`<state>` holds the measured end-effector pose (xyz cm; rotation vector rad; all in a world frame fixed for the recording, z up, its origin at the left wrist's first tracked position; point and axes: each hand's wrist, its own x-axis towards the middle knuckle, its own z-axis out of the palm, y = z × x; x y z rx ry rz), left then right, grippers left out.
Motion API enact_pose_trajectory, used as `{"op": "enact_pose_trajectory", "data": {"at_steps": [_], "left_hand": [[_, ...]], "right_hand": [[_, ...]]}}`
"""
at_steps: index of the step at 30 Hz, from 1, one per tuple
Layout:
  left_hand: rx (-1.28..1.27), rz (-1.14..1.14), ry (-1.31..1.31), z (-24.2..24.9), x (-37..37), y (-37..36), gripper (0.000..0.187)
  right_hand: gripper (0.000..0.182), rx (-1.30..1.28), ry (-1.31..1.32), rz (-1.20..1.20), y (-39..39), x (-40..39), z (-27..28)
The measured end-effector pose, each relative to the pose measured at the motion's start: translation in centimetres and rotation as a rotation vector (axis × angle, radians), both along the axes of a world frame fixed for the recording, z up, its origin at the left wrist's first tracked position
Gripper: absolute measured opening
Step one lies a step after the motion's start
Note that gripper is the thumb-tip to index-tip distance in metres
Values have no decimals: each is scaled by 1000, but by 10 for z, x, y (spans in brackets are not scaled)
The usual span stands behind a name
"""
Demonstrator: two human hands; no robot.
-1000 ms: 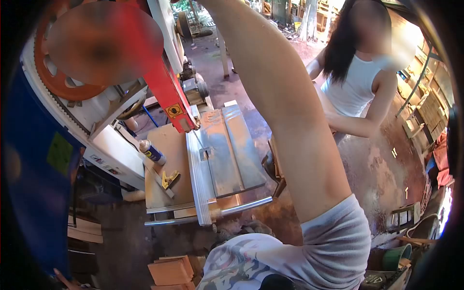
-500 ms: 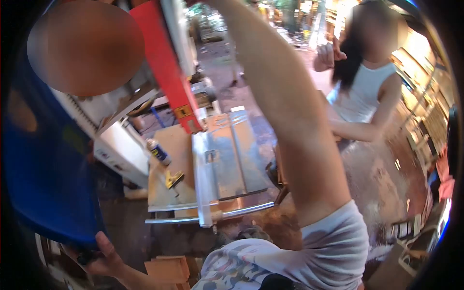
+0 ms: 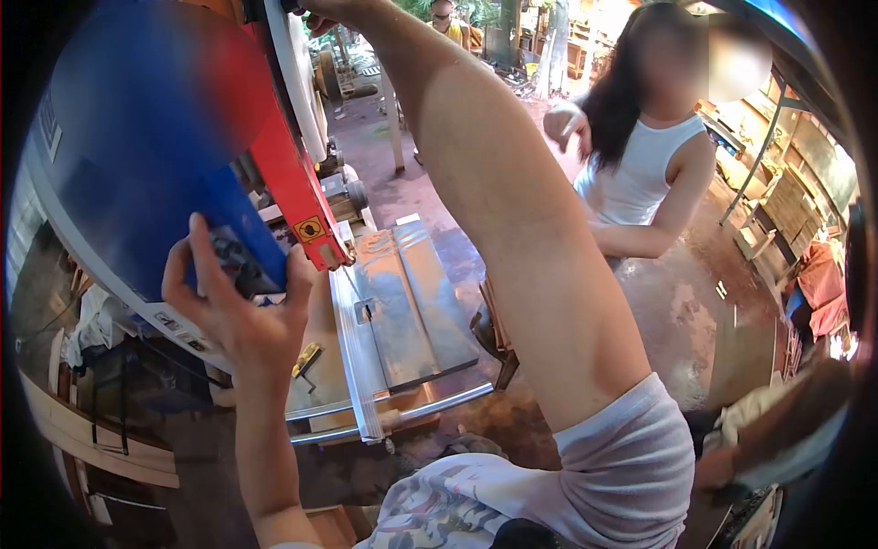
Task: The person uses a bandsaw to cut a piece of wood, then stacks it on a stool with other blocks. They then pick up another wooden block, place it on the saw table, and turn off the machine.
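My left hand (image 3: pixel 238 306) is raised at the blue door (image 3: pixel 128 229) of a bandsaw, its fingers spread near a dark fitting on the door's lower right part. Past the top of the red blade guard (image 3: pixel 288 188), my right hand (image 3: pixel 322 20) has curled fingers by a dark part; the frame edge cuts off what they hold. Below the guard is the saw table (image 3: pixel 407 343), with a metal fence (image 3: pixel 352 366) across it. A yellow-and-black tool (image 3: pixel 306 360) lies left of the fence.
A person in a white sleeveless top (image 3: pixel 645 169) stands across the saw at the right. Farther back is another person in yellow (image 3: pixel 446 26). Rails (image 3: pixel 412 416) run along the table's near side. Wooden boards (image 3: pixel 101 439) stand at the lower left.
My left hand has risen from the door's lower edge, and the blue door has swung inward against the machine. My view has shifted. The person opposite has lowered their raised hand.
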<state>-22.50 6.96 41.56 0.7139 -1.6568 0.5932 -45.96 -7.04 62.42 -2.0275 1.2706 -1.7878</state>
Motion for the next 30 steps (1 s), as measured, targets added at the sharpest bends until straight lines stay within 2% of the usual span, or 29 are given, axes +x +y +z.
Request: {"op": "enact_pose_trajectory", "data": {"at_steps": [6, 9, 12, 15, 21, 27, 28, 30], "left_hand": [[93, -132, 63, -3, -22, -23, 85], [96, -87, 13, 1, -25, -31, 86], [108, -156, 42, -2, -30, -44, 87], [-35, -64, -54, 7, -31, -47, 83], [116, -130, 4, 1, -37, -58, 87], [157, -109, -35, 0, -38, -70, 86], [150, -188, -3, 2, -39, -71, 73], [84, -163, -24, 9, -36, -77, 62]], "right_hand": [[47, 9, 9, 5, -3, -1, -3], [46, -17, 13, 14, -3, -1, -3], [47, -26, 10, 24, -5, -1, -1], [47, -43, 11, 38, -11, -2, 3], [47, -16, -16, 9, -8, 0, 2], [48, 39, -14, 34, -9, -2, 0], [48, 46, -18, 34, -13, -4, 1], [47, 61, -76, 20, -12, -1, -2]]}}
